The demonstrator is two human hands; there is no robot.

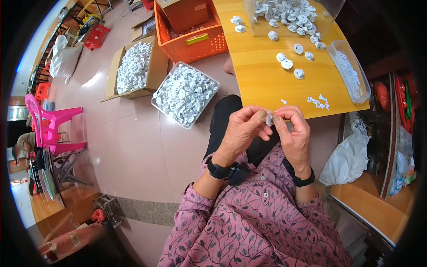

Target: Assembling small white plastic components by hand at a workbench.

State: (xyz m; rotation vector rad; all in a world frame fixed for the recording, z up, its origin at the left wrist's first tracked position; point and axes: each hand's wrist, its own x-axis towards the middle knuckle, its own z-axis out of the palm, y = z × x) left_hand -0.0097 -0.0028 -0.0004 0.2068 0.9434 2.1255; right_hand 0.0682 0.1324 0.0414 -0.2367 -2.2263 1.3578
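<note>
A pink chair (57,116) and a red stool (96,38) stand on glossy floor tiles (129,155).

Pinching a small white piece (269,118) between left hand (242,130) and right hand (294,133), beside the wooden tabletop (258,82). Wearing black wristbands (218,170) and a pink leaf-patterned shirt (247,213). Sitting near a clear tray (205,106) of white parts (184,95) and an orange crate (191,50).
</note>
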